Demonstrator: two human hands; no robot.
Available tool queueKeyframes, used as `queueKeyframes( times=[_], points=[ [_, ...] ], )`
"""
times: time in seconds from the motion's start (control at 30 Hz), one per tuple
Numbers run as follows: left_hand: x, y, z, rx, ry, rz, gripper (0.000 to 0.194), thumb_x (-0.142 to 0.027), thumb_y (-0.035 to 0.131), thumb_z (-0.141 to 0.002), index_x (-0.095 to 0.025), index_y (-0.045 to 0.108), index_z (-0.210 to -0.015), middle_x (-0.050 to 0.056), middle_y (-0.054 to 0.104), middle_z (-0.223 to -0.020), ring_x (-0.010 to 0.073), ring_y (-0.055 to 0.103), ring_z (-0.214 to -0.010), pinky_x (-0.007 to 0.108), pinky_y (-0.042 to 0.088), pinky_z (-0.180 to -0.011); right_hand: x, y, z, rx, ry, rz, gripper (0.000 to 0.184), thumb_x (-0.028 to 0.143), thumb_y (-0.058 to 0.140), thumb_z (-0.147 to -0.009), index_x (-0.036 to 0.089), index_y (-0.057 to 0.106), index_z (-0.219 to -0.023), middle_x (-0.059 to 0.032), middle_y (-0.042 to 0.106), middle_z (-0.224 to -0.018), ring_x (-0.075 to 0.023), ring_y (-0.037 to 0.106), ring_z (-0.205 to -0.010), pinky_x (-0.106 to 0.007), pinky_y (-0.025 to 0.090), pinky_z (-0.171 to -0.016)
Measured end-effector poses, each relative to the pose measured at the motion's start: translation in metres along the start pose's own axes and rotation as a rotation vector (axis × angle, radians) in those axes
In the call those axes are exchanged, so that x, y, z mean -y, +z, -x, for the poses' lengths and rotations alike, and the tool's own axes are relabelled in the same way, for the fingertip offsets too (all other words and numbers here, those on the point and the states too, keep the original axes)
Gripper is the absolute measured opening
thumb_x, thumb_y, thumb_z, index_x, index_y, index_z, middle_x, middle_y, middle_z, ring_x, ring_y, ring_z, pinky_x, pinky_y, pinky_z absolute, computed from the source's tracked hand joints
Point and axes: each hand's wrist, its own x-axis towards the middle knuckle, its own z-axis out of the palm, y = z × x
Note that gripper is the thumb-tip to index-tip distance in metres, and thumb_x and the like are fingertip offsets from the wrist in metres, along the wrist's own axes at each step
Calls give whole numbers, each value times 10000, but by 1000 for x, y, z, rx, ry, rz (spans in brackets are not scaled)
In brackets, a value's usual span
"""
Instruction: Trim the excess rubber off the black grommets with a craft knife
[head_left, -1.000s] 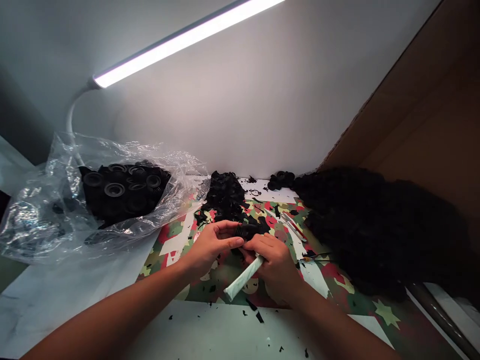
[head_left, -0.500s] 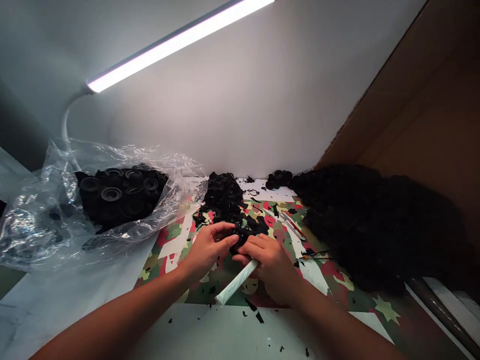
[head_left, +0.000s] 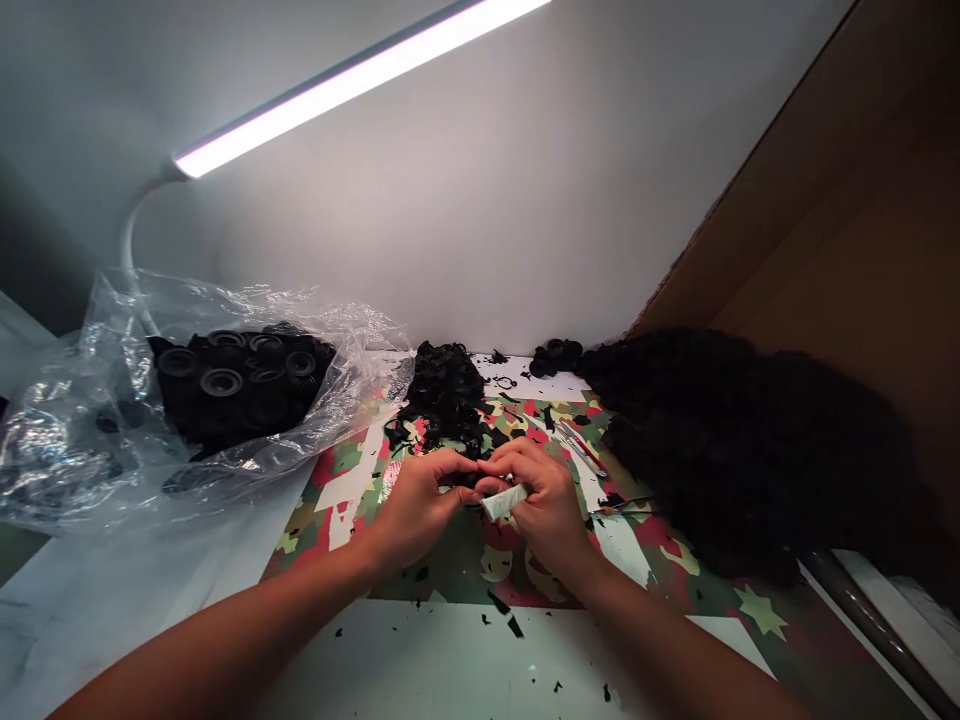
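My left hand (head_left: pixel 420 505) is closed, thumb and fingers pinching a black rubber part (head_left: pixel 466 480) that is mostly hidden between the hands. Opposite it, my right hand (head_left: pixel 546 505) grips a tool by its white, tape-wrapped handle (head_left: pixel 504 502), whose end now points toward me. The tool's working end cannot be seen. The fingertips of both hands meet at the rubber part. Just beyond them lies a heap of black rubber scraps (head_left: pixel 448 385).
At left a clear plastic bag (head_left: pixel 360 385) holds ribbed round black rubber parts (head_left: pixel 221 382). A large black pile (head_left: pixel 720 440) fills the right side by a cardboard panel (head_left: pixel 847 200). Tweezers-like tools (head_left: pixel 583 448) lie on the patterned sheet (head_left: pixel 495 575). A lamp (head_left: pixel 360 90) hangs above.
The white handle has swung from pointing down-left to pointing toward me, so it looks shorter. My hands have come closer together, fingertips now touching around the rubber part.
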Motion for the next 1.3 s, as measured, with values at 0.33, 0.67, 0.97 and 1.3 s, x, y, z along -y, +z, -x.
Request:
queueKeyframes(
  times=[0.33, 0.67, 0.97, 1.3],
  points=[
    [2, 4, 1, 15, -16, -44, 240, -319, 784, -744, -181, 761, -938, 63, 732, -887, 213, 651, -789, 280, 490, -693, 4, 3, 0, -12, 11, 142, 221, 10, 479, -806, 201, 560, -731, -6, 555, -776, -141, 520, -678, -247, 400, -589],
    [0, 6, 3, -87, 41, -139, 25, -218, 738, -770, -195, 745, -766, 20, 718, -735, 183, 626, -690, 266, 450, -647, 10, 8, 2, -22, 37, 159, 205, 14, 429, -784, 209, 471, -738, 5, 519, -758, -143, 493, -683, -253, 385, -620],
    [3, 15, 16, -110, 172, -1, 119, -131, 795, -671, -242, 755, -685, 32, 749, -713, 218, 684, -678, 319, 528, -679, -40, -22, -19, -177, 270, 255, 222, 257, 386, -912, 226, 421, -695, 40, 434, -596, -145, 422, -564, -251, 303, -527],
    [7, 3, 3, -1, -109, 320, 226, -170, 801, -669, -188, 767, -892, 20, 750, -763, 187, 688, -723, 291, 568, -697, -36, -39, -23, -3, 209, 305, 272, 382, 649, -850, 186, 689, -666, -32, 593, -815, -178, 570, -746, -302, 430, -695]
  ],
)
